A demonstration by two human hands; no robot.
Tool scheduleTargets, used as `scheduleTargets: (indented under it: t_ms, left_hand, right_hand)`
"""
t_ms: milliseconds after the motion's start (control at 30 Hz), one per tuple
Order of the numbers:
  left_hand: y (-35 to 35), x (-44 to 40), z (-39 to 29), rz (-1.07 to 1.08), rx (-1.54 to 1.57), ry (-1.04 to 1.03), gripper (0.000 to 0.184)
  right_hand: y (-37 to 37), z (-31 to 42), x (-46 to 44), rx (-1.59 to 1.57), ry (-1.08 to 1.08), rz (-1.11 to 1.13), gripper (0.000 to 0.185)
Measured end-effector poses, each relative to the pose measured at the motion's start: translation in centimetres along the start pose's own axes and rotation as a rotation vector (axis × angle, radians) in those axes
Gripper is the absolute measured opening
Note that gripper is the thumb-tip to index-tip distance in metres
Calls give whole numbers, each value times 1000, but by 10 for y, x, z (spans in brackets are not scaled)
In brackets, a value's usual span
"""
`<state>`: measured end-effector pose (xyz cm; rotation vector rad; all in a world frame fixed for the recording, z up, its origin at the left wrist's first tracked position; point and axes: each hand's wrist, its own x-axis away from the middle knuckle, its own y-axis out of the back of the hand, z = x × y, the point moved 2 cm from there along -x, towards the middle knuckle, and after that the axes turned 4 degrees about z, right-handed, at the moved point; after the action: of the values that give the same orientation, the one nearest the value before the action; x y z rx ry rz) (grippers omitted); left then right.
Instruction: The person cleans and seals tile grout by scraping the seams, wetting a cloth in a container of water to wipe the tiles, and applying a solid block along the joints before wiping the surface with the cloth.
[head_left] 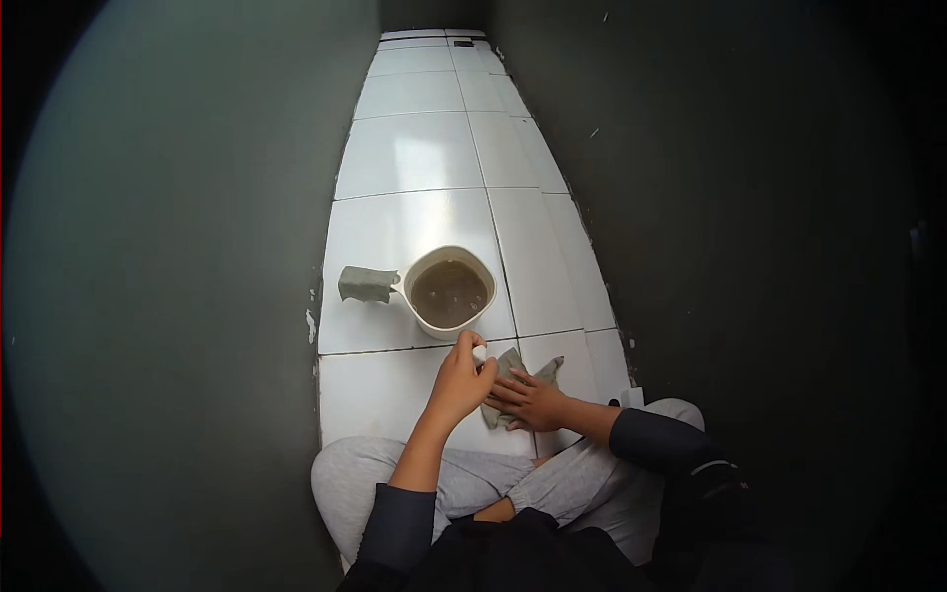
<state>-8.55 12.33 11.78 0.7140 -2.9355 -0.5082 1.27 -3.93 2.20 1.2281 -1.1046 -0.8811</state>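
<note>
A white dipper [486, 314] of murky brown water stands upright on the tiled floor in front of me. Over its handle hangs a folded grey-green cloth [368, 284]. My left hand [462, 383] is just below the dipper, its fingers closed round a small white object [479, 353] whose kind I cannot make out. Beside it, my right hand [533, 401] lies flat, fingers stretched, on a second grey-green cloth [510, 361] spread on the tiles. Part of that cloth is hidden under the hand.
White floor tiles [409, 158] run away from me between two dark grey walls [197, 247]. A small dark thing [463, 43] lies at the far end. My crossed legs in grey trousers [365, 469] border the near side. Something small and white [632, 397] is by my right knee.
</note>
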Motion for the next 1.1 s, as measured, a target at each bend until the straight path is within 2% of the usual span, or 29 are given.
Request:
scheduleTargets:
  t_ms: [33, 100, 133, 167, 233, 300, 333, 367, 400, 533, 633, 700, 767, 933, 1067, 1100]
  left_hand:
    - [3, 1, -4, 0, -2, -7, 28]
    - [4, 7, -7, 82, 6, 67, 36]
    - [0, 10, -3, 77, 46, 21, 34]
    - [-1, 12, 0, 75, 42, 29, 34]
    - [-6, 17, -5, 185, 37, 28, 35]
    - [-8, 17, -15, 203, 47, 31, 33]
    - [-9, 16, -19, 192, 11, -52, 31]
    - [-8, 14, -25, 179, -25, -139, 29]
    - [-8, 12, -29, 178, 21, -53, 24]
    - [-9, 5, -25, 181, -27, 2, 25]
    - [-12, 2, -24, 197, -33, 46, 26]
    - [-16, 6, -24, 228, -49, 7, 27]
    - [-20, 8, -24, 253, -51, 3, 27]
    - [-26, 14, -26, 280, -35, -26, 27]
    - [-31, 19, -28, 316, -20, -37, 26]
    - [-31, 20, -28, 324, -18, -36, 26]
  right_hand:
    - [-6, -4, 0, 5, -3, -4, 72]
    - [-13, -15, 0, -259, -247, -49, 71]
    - [-15, -21, 0, -278, -372, -94, 69]
    - [-18, -27, -7, -286, -367, -95, 69]
    - [-22, -42, -18, -337, -655, -199, 66]
    - [-26, -70, -37, -277, -813, -219, 65]
    - [-28, -87, -49, -230, -866, -183, 66]
    - [-29, -106, -56, -201, -863, -208, 65]
    - [-28, -125, -65, -191, -872, -194, 64]
    - [-24, -193, -95, -186, -891, -171, 62]
    - [-19, -219, -108, -199, -878, -183, 62]
    - [-24, -209, -100, -216, -886, -165, 63]
    - [-28, -188, -86, -150, -772, -182, 64]
    - [-33, -90, -13, -267, -526, -39, 70]
    - [-32, -83, -15, -228, -552, -68, 70]
    - [-31, -95, -27, -215, -626, -98, 69]
